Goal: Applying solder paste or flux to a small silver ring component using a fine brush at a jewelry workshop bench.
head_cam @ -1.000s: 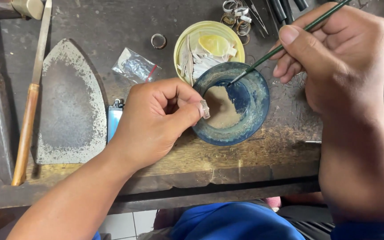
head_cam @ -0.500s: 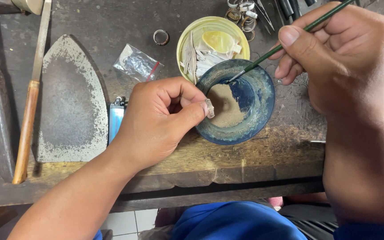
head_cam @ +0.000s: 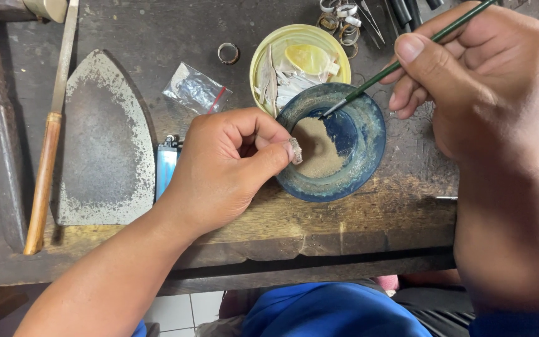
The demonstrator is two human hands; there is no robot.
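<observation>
While the left hand (head_cam: 223,168) pinches a small ring (head_cam: 296,150) over the blue bowl's (head_cam: 363,163) near rim, tan powder lies inside. Right hand (head_cam: 475,87), closed on a green brush (head_cam: 407,59), sets its tip in the bowl. Beyond: a clear packet (head_cam: 196,88) on the counter (head_cam: 369,215), and a yellow dish (head_cam: 266,53) of scraps.

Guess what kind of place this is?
Likely a jeweller's workbench: loose rings by a worn wooden bench, a blue dish of paste, and a fine brush in the right hand.
</observation>
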